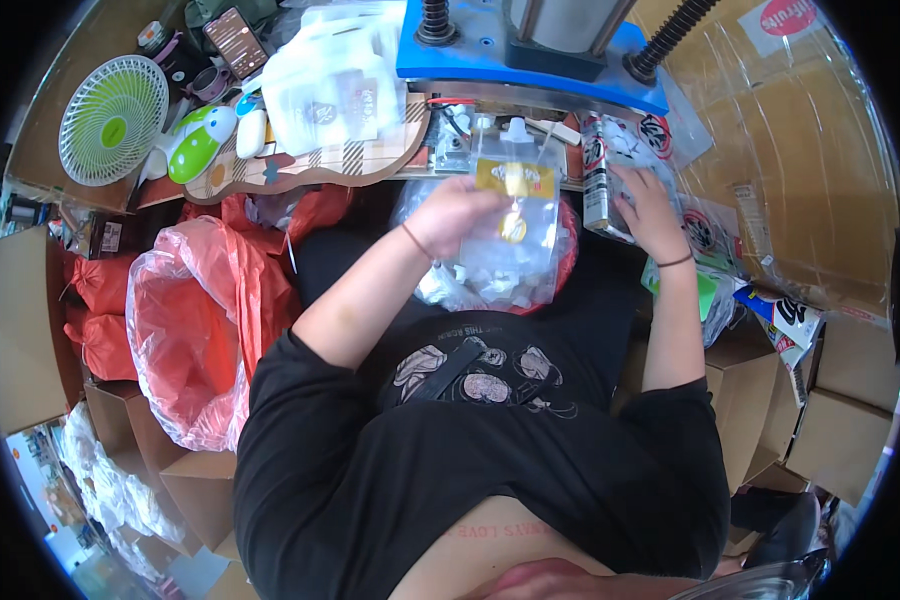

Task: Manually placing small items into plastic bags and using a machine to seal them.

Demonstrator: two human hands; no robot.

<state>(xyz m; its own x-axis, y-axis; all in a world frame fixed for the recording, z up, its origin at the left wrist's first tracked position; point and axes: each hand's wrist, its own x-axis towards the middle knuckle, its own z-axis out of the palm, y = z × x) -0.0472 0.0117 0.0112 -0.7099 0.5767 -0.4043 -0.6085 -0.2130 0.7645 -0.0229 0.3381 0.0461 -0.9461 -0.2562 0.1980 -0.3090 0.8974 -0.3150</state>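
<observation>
My left hand (452,212) is closed on the edge of a clear plastic pouch (535,222) with a gold printed band and a white spout at its top. Under the pouch, over my lap, sits a plastic-lined container (564,262) with more clear and white plastic pieces in it. To the right, my right hand (654,216) has its fingers spread on or just above a clear plastic bag (625,140) with white contents. Beside those fingers lies a spray can (595,185); whether they touch it I cannot tell.
A blue-plated press (570,75) with springs stands ahead. White printed pouches (330,85) are stacked on a patterned board (270,170). At left are a green-white fan (115,120), a phone (236,42) and a red bag-lined bin (195,330). Cardboard (790,130) walls the right side.
</observation>
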